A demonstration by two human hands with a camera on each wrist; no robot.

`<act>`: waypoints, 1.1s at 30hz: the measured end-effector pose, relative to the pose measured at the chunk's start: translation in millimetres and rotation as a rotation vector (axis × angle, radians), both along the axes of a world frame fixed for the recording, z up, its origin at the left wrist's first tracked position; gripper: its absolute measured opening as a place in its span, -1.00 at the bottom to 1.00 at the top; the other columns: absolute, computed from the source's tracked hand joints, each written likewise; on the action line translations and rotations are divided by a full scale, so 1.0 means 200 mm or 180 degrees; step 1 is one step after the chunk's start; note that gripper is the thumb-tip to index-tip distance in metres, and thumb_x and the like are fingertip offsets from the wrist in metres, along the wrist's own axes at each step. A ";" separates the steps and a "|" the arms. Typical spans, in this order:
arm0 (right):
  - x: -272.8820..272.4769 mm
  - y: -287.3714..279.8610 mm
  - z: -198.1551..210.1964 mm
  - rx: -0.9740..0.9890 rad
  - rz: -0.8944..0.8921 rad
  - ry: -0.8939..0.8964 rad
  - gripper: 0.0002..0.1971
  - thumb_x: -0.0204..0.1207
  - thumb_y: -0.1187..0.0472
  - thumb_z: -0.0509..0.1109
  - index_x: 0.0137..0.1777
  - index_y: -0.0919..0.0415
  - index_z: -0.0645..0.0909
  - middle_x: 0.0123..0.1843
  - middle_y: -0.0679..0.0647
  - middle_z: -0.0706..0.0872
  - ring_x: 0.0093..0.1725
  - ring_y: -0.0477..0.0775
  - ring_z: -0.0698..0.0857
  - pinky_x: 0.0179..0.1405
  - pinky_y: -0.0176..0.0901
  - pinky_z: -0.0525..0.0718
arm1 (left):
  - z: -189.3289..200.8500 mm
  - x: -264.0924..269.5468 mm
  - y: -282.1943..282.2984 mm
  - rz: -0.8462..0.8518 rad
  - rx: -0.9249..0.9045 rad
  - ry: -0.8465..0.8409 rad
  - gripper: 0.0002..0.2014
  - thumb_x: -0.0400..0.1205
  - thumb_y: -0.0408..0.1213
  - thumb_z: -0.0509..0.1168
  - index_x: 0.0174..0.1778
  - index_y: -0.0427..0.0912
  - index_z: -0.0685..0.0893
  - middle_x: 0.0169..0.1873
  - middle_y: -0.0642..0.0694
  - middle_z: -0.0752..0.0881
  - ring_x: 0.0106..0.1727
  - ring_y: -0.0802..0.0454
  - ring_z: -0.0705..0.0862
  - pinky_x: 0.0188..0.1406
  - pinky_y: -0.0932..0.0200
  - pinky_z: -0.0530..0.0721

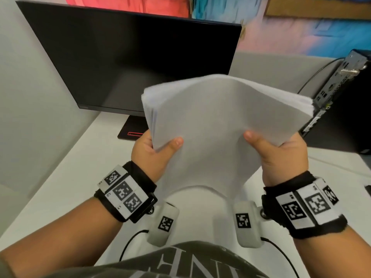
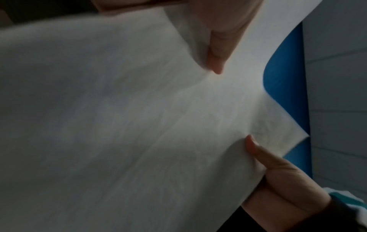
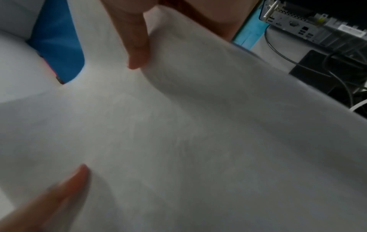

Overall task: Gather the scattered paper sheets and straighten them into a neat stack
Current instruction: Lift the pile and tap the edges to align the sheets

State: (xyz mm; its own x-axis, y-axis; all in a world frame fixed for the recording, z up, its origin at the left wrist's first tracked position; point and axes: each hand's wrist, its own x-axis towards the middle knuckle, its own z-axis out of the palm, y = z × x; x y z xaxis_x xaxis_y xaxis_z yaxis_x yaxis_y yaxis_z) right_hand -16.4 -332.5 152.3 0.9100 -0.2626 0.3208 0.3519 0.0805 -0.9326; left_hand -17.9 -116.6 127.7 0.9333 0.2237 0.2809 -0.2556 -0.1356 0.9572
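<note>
A thick stack of white paper sheets [image 1: 224, 125] is held upright above the white desk, its top bowed away from me. My left hand [image 1: 152, 151] grips the stack's left edge, thumb on the near face. My right hand [image 1: 281, 155] grips the right edge the same way. The sheet edges at the top right are slightly fanned. In the left wrist view the paper [image 2: 139, 125] fills the frame, with my left thumb [image 2: 218, 47] above and the right thumb [image 2: 264, 155] below. The right wrist view shows the paper [image 3: 198, 141] under my right thumb [image 3: 137, 47].
A black monitor [image 1: 130, 63] stands behind the stack on a base [image 1: 132, 129] with a red slot. A small desktop computer [image 1: 341, 93] with cables stands at the right. The white desk [image 1: 60, 187] stretches below, grey partition walls to the left and behind.
</note>
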 end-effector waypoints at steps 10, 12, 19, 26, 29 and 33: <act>0.06 -0.06 -0.02 -0.0840 -0.0229 -0.0281 -0.56 0.54 0.37 0.27 0.30 -0.05 0.26 0.19 -0.11 0.52 0.11 -0.47 0.58 0.19 -0.31 0.61 | 0.16 0.00 0.00 -0.0614 0.0327 -0.0908 -0.35 0.44 -0.48 0.30 0.28 0.32 0.36 0.23 0.14 0.58 0.24 0.15 0.64 0.18 0.19 0.67; 0.06 -0.08 0.00 -0.1056 -0.0412 -0.0611 -0.47 0.53 0.33 0.25 0.42 -0.11 0.23 0.43 0.15 0.45 0.44 -0.03 0.49 0.49 0.02 0.44 | 0.19 0.01 0.01 -0.0722 0.0648 -0.1097 -0.42 0.45 -0.52 0.27 0.25 0.19 0.44 0.29 0.05 0.57 0.31 0.11 0.61 0.26 0.19 0.63; 0.09 -0.13 0.02 -0.2029 -0.0480 -0.0672 -0.60 0.59 0.32 0.13 0.38 0.00 0.42 0.25 -0.04 0.52 0.28 -0.07 0.50 0.28 -0.63 0.34 | 0.20 0.01 0.02 -0.0978 0.0609 -0.1145 -0.53 0.46 -0.51 0.30 -0.07 0.29 0.50 0.25 0.11 0.60 0.25 0.23 0.64 0.05 0.42 0.61; 0.08 -0.11 0.02 -0.1628 -0.0232 -0.0735 -0.64 0.54 0.15 0.20 0.24 -0.31 0.39 0.17 -0.48 0.54 0.27 -0.20 0.53 0.40 -0.14 0.49 | 0.17 0.03 -0.01 -0.0723 -0.0048 -0.0662 -0.42 0.38 -0.34 0.47 0.18 0.22 0.38 0.16 0.07 0.66 0.14 0.27 0.70 -0.05 0.37 0.69; 0.08 -0.09 0.02 -0.1636 -0.0346 -0.0683 -0.61 0.54 0.17 0.19 0.12 -0.46 0.41 0.09 -0.42 0.56 0.14 -0.27 0.57 0.23 -0.27 0.55 | 0.15 0.05 -0.05 -0.0293 0.0025 -0.0332 -0.66 0.45 -0.34 0.47 0.04 0.13 0.62 -0.09 0.20 0.73 -0.09 0.38 0.74 -0.09 0.30 0.77; 0.03 -0.09 0.03 -0.1571 -0.0518 -0.0894 -0.62 0.55 0.33 0.24 0.12 -0.25 0.39 0.03 -0.52 0.56 0.02 -0.49 0.54 0.08 -0.56 0.47 | 0.14 0.07 -0.02 -0.0375 -0.0160 -0.0197 -0.80 0.43 -0.34 0.48 -0.10 0.02 0.74 -0.28 0.21 0.81 -0.11 0.21 0.80 -0.14 0.27 0.75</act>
